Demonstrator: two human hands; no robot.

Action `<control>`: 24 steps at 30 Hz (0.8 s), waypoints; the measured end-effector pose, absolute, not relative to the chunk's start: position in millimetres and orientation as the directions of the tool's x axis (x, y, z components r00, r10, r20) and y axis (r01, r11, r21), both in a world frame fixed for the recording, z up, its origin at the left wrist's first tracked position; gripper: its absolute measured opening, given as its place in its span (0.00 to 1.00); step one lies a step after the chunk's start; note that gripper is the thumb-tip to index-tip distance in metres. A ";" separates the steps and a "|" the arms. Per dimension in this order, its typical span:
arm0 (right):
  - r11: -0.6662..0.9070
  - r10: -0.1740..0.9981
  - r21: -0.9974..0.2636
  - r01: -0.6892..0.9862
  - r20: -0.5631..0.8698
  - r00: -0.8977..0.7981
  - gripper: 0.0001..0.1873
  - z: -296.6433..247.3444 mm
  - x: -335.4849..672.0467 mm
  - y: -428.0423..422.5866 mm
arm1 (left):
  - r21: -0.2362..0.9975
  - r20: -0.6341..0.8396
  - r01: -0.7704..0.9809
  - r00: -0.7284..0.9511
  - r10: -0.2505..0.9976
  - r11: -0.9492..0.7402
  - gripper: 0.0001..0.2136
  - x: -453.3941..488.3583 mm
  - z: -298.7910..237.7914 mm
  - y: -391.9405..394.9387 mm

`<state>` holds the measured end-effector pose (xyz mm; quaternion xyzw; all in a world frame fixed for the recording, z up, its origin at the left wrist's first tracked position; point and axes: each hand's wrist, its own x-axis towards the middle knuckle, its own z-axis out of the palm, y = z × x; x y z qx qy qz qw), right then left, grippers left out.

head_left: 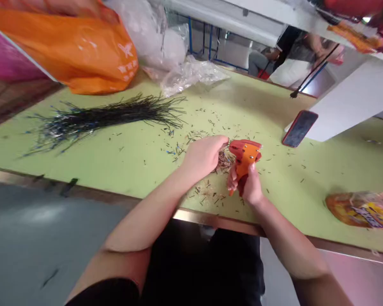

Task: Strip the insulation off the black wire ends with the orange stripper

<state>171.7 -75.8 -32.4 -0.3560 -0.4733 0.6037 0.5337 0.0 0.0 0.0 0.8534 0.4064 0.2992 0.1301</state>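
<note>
My right hand [251, 185] is wrapped round the grips of an orange and red wire stripper [245, 152], held upright with its head pointing left. My left hand [201, 156] is closed in a pinch, its fingertips right by the stripper's jaws; whatever sits in the pinch is too small to make out. Beneath and between the hands lies a small heap of wire scraps [225, 162], with short dark offcuts strewn around it. To the left, a long bundle of thin black wires [115, 114] with bluish and silvery ends rests on the yellow-green table [130, 165].
An orange bag [92, 51] and clear plastic bags [191, 74] occupy the back left. A phone [300, 128] leans against a white box-like block [347, 102] at right. Nearer the front edge lies a colourful food packet [360, 209]. Beyond the table a person [293, 55] sits.
</note>
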 end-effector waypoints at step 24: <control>-0.003 1.000 -0.941 -0.338 0.003 -0.018 0.40 -43.9 172.2 -66.6 | 0.270 0.781 0.481 0.397 0.482 -0.834 0.03 11.9 -16.7 -12.8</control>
